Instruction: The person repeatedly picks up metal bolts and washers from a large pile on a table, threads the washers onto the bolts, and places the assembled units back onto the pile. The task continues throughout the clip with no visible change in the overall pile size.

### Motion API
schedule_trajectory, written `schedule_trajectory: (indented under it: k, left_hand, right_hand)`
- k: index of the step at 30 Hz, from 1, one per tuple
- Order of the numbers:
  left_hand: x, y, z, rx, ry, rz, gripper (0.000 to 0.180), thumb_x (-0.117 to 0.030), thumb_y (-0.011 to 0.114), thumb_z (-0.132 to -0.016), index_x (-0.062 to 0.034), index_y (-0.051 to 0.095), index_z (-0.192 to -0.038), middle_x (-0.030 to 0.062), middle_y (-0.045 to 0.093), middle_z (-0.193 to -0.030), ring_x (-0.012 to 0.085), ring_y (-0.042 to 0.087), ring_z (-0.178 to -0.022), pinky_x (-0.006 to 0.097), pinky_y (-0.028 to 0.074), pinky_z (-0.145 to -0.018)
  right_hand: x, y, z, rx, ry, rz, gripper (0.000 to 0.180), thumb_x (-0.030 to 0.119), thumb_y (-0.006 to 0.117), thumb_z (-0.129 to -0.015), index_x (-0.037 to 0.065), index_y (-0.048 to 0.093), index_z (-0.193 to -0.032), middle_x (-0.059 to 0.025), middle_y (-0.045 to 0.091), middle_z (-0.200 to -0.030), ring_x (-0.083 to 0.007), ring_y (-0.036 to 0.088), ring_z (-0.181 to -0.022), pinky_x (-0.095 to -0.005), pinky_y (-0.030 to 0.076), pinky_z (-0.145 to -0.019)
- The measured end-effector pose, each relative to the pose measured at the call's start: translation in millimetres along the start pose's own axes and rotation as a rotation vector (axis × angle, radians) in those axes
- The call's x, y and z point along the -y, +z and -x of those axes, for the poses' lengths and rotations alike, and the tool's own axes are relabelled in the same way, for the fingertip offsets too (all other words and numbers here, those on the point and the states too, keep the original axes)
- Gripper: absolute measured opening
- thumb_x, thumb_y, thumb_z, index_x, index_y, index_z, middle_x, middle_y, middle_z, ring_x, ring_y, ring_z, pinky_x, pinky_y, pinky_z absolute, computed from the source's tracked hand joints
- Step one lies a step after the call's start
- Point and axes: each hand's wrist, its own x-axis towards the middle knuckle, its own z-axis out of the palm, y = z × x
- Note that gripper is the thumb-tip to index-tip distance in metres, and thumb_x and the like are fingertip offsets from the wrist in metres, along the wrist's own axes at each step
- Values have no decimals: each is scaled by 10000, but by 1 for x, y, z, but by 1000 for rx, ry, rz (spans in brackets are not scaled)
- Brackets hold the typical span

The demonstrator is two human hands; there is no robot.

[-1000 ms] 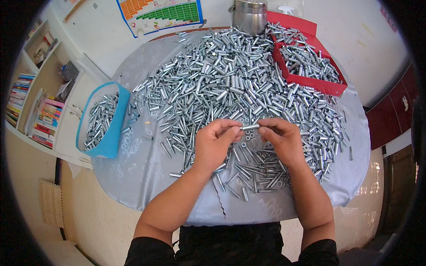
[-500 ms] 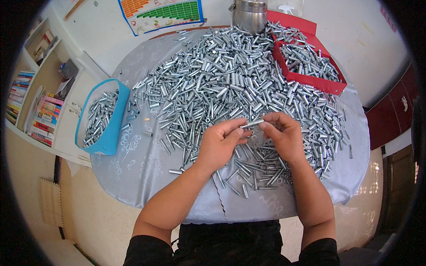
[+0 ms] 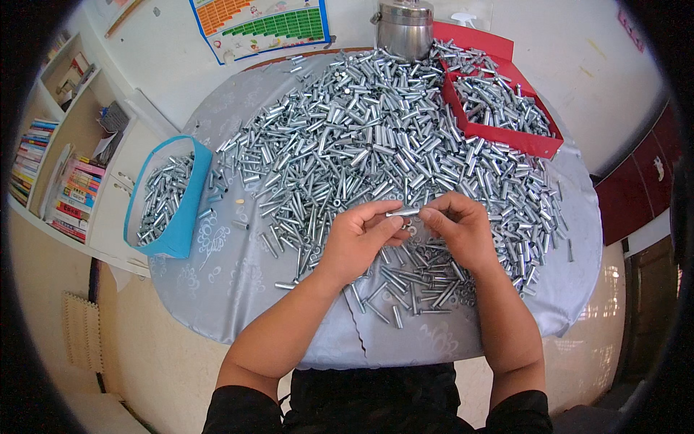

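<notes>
1. Pinching (head view): left hand (image 3: 359, 240) and right hand (image 3: 464, 231) clamp one metal cylinder (image 3: 403, 213) over the near side of the pile (image 3: 347, 137).
2. Contained: metal parts (image 3: 166, 194), in blue bin (image 3: 183, 220) left of pile and red box (image 3: 515, 139) far right.
3. Remaining: the loose pile.

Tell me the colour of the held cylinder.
Shiny silver: the cylinder shows best in the head view.

Illegible print on wall chart (image 3: 264, 27), book spines (image 3: 76, 192)
</notes>
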Motion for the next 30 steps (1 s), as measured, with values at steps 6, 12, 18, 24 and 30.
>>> schedule_trajectory:
  k: [6, 12, 18, 24, 30]
  left_hand:
    - [-2, -3, -1, -32, 24, 1, 217, -56, 577, -932, 35, 613, -1126, 140, 684, -957, 193, 684, -779, 299, 583, -707]
    - [2, -11, -5, -156, 59, 18, 202, -52, 600, -915, 30, 622, -1098, 127, 690, -923, 174, 678, -763, 289, 578, -692]
    - [3, -7, -4, -145, 64, -5, 189, -52, 601, -916, 30, 626, -1084, 122, 691, -919, 164, 674, -760, 284, 571, -679]
    - [5, -8, -3, -137, 79, -34, 182, -55, 594, -923, 31, 626, -1081, 123, 691, -924, 166, 675, -759, 283, 569, -675]
    - [1, -7, -4, -141, 44, -8, 187, -53, 594, -920, 42, 621, -1078, 112, 684, -924, 140, 660, -741, 257, 561, -666]
  right_hand:
    - [0, 1, 1, -16, 8, -3, 96, 87, 686, -874, 0, 667, -838, 11, 602, -718, -51, 507, -636, -215, 410, -569]
    - [-9, -8, -3, 85, -336, 743, 139, 171, 699, -818, 38, 690, -856, -88, 633, -741, -257, 618, -699, -369, 484, -645]
    - [-6, 1, 0, 103, -241, 866, 157, 198, 712, -770, 68, 699, -857, -117, 613, -820, -311, 612, -823, -412, 493, -717]
    - [-16, 0, -3, 181, -301, 849, 150, 178, 701, -769, 62, 687, -863, -123, 608, -832, -319, 609, -842, -411, 494, -731]
    - [-3, 5, 0, 40, -137, 626, 108, 81, 686, -794, 35, 652, -886, -110, 633, -808, -251, 645, -755, -352, 508, -676]
